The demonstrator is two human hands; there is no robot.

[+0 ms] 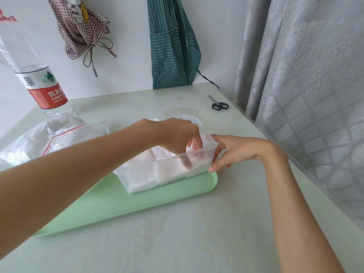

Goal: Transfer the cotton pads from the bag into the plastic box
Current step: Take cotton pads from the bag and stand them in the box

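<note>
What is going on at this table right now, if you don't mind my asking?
A person is packing white cotton pads into a clear plastic box that sits on a green tray. The left hand reaches down into the box with its fingers among the pads, while the right hand steadies the box at its end. The box already looks fairly full. The zip bag lies behind it on the table, near a water bottle and scissors.

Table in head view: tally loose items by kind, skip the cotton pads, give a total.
Plastic box: 1
Zip bag: 1
Green tray: 1
Water bottle: 1
Scissors: 1
Total: 5
</note>
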